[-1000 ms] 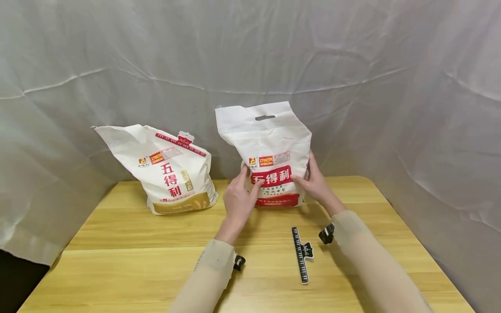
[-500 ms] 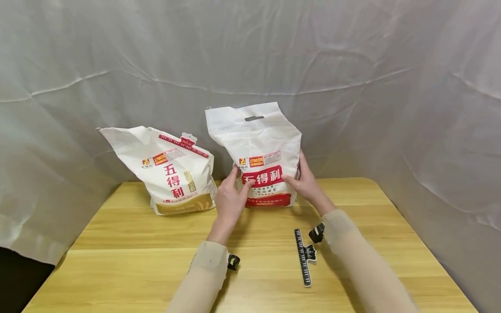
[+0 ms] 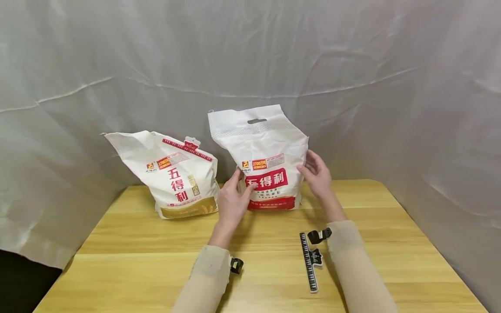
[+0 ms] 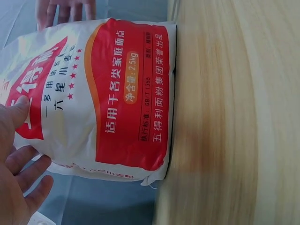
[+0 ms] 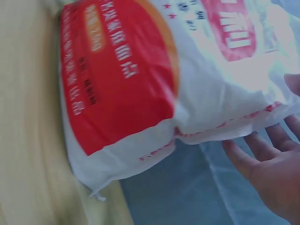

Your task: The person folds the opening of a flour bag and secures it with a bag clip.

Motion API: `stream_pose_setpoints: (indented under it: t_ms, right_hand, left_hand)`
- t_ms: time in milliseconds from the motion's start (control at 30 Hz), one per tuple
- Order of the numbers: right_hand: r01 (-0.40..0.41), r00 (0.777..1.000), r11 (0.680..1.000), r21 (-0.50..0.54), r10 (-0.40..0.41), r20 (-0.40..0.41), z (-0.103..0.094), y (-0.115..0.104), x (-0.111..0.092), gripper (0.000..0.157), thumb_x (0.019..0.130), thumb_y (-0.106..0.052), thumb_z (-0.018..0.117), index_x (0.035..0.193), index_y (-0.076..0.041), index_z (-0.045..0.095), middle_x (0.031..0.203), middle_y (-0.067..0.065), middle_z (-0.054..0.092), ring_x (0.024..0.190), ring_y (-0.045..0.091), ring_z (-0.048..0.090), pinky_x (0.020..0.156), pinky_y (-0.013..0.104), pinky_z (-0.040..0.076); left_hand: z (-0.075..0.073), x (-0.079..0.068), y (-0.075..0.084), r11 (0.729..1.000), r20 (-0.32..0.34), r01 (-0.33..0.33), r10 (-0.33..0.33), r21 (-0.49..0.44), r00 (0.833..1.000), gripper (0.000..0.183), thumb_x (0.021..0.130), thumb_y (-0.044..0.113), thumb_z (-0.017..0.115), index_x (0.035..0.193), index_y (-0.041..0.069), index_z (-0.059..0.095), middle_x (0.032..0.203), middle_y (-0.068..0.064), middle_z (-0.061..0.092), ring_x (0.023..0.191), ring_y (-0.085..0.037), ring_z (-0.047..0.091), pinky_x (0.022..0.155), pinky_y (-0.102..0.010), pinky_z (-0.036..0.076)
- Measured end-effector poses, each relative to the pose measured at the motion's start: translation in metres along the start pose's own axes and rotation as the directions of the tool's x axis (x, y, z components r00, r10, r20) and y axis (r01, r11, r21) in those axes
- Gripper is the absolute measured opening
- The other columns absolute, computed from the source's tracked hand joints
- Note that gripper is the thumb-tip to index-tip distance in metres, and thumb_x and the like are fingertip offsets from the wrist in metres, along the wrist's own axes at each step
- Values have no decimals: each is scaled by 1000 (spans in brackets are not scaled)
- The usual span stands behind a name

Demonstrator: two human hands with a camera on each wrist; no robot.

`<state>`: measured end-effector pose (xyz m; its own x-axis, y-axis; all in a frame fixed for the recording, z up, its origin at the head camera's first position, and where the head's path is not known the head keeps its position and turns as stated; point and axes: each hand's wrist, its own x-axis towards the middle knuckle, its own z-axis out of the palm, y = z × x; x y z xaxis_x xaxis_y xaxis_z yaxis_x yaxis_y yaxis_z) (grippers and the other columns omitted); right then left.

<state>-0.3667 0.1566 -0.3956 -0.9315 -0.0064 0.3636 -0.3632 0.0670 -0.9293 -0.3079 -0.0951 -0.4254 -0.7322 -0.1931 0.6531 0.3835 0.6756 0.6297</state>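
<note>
A white and red flour bag (image 3: 270, 150) stands upright on the table, its top with the handle slot leaning left. My left hand (image 3: 231, 202) holds its lower left side, thumb on the front print. In the left wrist view, that hand's fingers (image 4: 30, 176) lie along the bag's side. At the opposite side is my right hand (image 3: 321, 180), its fingers spread and thumb near the bag's front edge. The right wrist view has these fingers (image 5: 241, 157) beside the bag's side; whether they touch it, I cannot tell.
A second flour bag (image 3: 164, 174), white and gold, stands to the left with its top folded under a red clip (image 3: 188, 148). A black clip with a piano-key pattern (image 3: 308, 265) lies on the wooden table (image 3: 137, 261) near my right wrist. Grey cloth (image 3: 250, 52) hangs behind.
The red flour bag has shifted slightly left, towards the other bag. My right hand has loosened from its right side, its fingers spreading. My left hand stays on the bag.
</note>
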Motion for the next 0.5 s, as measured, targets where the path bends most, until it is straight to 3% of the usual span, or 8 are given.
stream_pose_setpoints:
  t_ms: [133, 300, 500]
  right_hand:
    - [60, 997, 997, 39, -58, -40, -6, -8, 0, 58, 101, -1, 64, 155, 0, 43, 154, 22, 49, 139, 35, 50, 114, 32, 44]
    - [70, 993, 996, 53, -65, -94, -8, -17, 1, 54, 102, -7, 66, 154, -8, 50, 151, 17, 54, 136, 27, 54, 108, 24, 47]
    - [107, 973, 992, 73, -89, -213, -2, -22, 6, 45, 99, -11, 72, 143, -8, 63, 133, 14, 67, 120, 18, 63, 102, 22, 51]
  left_hand:
    - [3, 1, 1, 1000, 12, 2, -2, -8, 1000, 71, 87, 33, 86, 145, 3, 59, 134, -14, 69, 119, -35, 67, 96, -50, 56]
    - [5, 0, -1, 1000, -11, -5, 5, 5, 1000, 75, 85, 32, 88, 147, 3, 56, 138, -14, 66, 123, -34, 65, 99, -50, 55]
    - [2, 5, -1, 997, -134, -74, 70, -24, 988, 87, 84, 28, 89, 155, 4, 44, 151, -15, 51, 136, -33, 54, 107, -50, 50]
